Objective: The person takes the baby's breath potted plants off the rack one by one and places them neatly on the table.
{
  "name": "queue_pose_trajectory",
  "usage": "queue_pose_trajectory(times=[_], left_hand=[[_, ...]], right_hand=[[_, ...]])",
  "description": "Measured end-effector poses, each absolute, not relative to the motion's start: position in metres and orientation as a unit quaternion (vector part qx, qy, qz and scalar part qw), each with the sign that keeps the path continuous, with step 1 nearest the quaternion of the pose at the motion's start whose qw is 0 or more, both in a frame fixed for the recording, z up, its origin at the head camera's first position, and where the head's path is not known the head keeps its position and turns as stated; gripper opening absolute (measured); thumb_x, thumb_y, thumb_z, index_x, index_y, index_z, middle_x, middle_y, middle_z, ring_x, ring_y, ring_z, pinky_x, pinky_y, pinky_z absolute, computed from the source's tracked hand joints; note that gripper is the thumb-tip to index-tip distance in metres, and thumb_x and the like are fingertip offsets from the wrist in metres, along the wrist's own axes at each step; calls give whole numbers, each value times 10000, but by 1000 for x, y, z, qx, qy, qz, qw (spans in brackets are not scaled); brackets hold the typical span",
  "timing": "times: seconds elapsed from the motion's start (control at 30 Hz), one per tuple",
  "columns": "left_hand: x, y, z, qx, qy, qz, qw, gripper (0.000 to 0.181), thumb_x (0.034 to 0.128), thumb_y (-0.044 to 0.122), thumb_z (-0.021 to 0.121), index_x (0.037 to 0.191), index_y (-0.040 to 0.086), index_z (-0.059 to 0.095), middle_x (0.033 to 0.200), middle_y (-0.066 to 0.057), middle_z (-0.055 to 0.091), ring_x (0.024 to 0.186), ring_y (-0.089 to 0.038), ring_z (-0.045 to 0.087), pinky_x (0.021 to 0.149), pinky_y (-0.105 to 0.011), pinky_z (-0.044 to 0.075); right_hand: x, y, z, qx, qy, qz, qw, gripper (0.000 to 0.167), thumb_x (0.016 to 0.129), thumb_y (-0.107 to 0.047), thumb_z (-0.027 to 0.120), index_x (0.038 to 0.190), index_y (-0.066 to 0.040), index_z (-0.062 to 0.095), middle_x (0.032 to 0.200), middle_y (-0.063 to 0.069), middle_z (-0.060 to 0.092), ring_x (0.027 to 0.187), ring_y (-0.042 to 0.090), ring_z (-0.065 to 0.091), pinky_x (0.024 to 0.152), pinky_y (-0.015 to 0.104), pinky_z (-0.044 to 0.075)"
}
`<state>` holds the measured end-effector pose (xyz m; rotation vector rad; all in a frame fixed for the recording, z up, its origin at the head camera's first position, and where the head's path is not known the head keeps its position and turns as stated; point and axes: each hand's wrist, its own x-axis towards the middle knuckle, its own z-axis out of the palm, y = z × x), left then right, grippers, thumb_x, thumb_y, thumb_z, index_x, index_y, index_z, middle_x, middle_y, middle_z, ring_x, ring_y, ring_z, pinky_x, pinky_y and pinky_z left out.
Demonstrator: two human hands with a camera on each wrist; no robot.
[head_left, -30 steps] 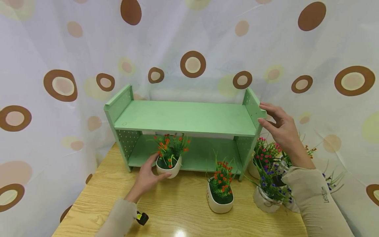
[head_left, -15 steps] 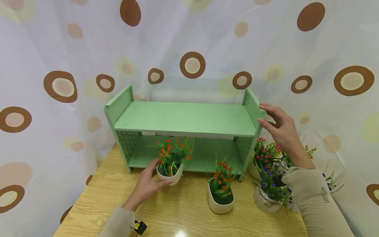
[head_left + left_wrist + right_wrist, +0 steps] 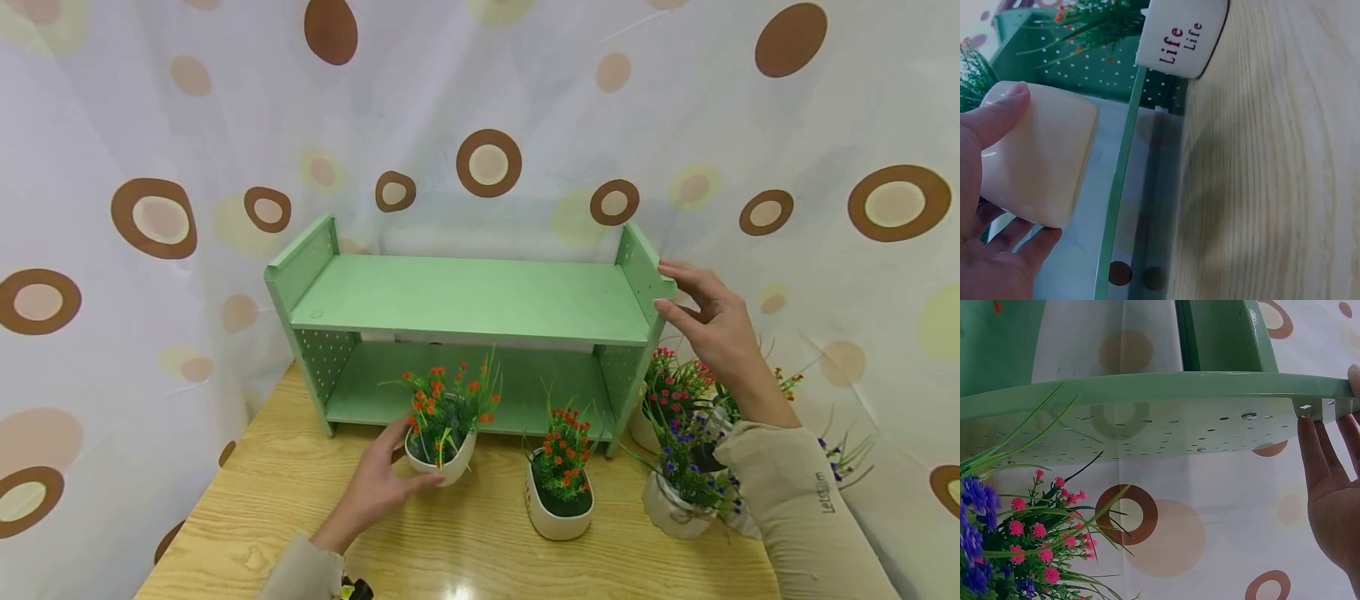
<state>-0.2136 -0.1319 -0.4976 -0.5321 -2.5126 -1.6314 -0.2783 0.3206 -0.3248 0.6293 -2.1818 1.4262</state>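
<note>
My left hand (image 3: 377, 487) grips a white pot with orange-red artificial flowers (image 3: 450, 457), thumb on its near side and fingers behind. In the left wrist view the pot (image 3: 1041, 150) hangs clear of the tabletop. It is in front of the lower board of a two-tier light green shelf (image 3: 472, 300). My right hand (image 3: 720, 329) holds the top of the shelf's right side panel (image 3: 1166, 390) between thumb and fingers. A second white pot with orange-red flowers (image 3: 558, 517) stands on the table before the shelf's right half; "Life" is printed on its side.
Right of the shelf stand several more potted plants, among them a blue-flowered one (image 3: 678, 504) and a pink-flowered one (image 3: 667, 387), partly behind my right forearm. The wooden table (image 3: 405, 550) reaches a patterned curtain (image 3: 525, 92) behind the shelf.
My left hand and its flowerpot have come out from the lower board, toward me and slightly right. My right hand keeps its place on the side panel.
</note>
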Motion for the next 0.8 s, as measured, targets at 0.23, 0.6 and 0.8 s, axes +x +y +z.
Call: queue_pose_trajectory(times=[0.23, 0.6, 0.8], left_hand=[[-204, -127, -499, -172, -827, -534, 41, 972, 744, 285, 952, 1567, 193, 442, 1578, -80, 480, 1447, -374, 459, 1081, -569, 478], [-196, -121, -505, -173, -822, -542, 36, 933, 700, 254, 977, 1510, 189, 519, 1500, -20, 560, 1388, -311, 523, 1053, -540, 510], [-194, -118, -509, -180, -818, -546, 33, 937, 708, 239, 970, 1515, 136, 505, 1504, -86, 548, 1383, -360, 515, 1047, -537, 514]], right_hand=[[-278, 320, -326, 224, -797, 512, 230, 471, 1018, 1, 617, 1482, -22, 542, 1565, 39, 469, 1420, 42, 449, 1004, 98, 451], [-279, 321, -327, 223, -798, 511, 230, 476, 1017, -2, 621, 1485, -30, 542, 1567, 44, 463, 1431, 55, 444, 1015, 104, 450], [-279, 321, -327, 221, -799, 510, 230, 481, 1017, -6, 623, 1489, -41, 542, 1570, 35, 461, 1419, 47, 451, 1005, 98, 450]])
